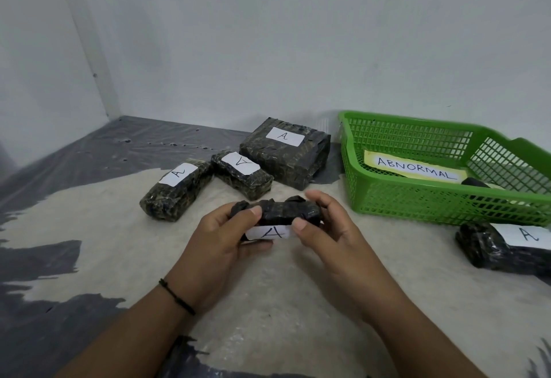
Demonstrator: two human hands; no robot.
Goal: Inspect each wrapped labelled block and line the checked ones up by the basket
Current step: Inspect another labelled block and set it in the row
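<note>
While three labelled blocks point(238, 165) lie beside the green basket point(417, 198), left hand point(220, 237) and right hand point(325, 228) both grip a small wrapped block point(277, 213).

Both forearms reach forward from the near edge, bare, converging at the middle. The left hand point(219, 239) has its fingers curled under and its thumb pressed on top, gripping; a thin dark band circles its wrist. The right hand point(323, 225) mirrors it, fingers curled, thumb pinching inward.
</note>
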